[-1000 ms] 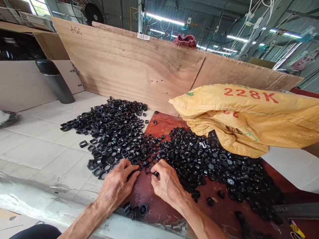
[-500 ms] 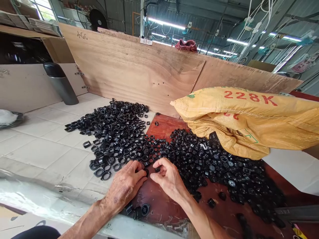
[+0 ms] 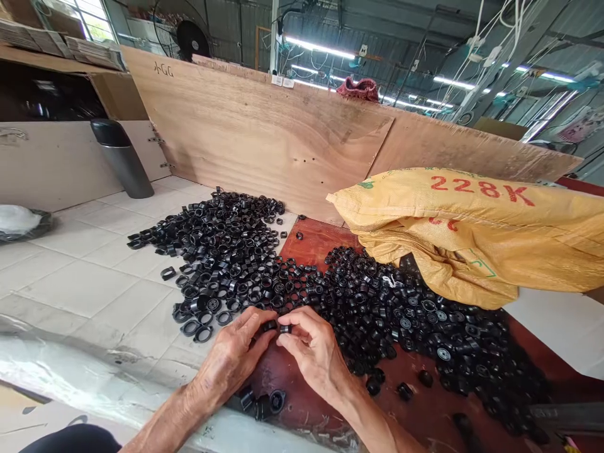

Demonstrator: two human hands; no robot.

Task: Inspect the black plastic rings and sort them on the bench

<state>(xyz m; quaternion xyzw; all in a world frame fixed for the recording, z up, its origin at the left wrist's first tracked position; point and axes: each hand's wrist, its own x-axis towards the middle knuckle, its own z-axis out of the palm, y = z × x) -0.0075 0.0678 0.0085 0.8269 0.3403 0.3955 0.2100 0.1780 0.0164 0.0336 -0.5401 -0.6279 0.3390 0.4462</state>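
Note:
My left hand (image 3: 233, 358) and my right hand (image 3: 314, 349) meet at the near edge of a big spread of small black plastic rings (image 3: 245, 258). The left fingers pinch a black ring (image 3: 268, 326). Between thumb and forefinger of the right hand sits another small black piece (image 3: 285, 328), and the two parts almost touch. Under my wrists lie two or three larger black parts (image 3: 264, 401) on a red-brown board (image 3: 316, 242).
A yellow woven sack (image 3: 472, 226) marked 228K lies at the right, with more black parts (image 3: 425, 321) spilling from under it. A plywood sheet (image 3: 264, 132) stands behind the pile. A dark bin (image 3: 123, 157) stands at the back left on the white tiled floor (image 3: 80, 283).
Both hands have come together: each lifted its small black part off the board and brought it toward the other. The camera view tilted slightly.

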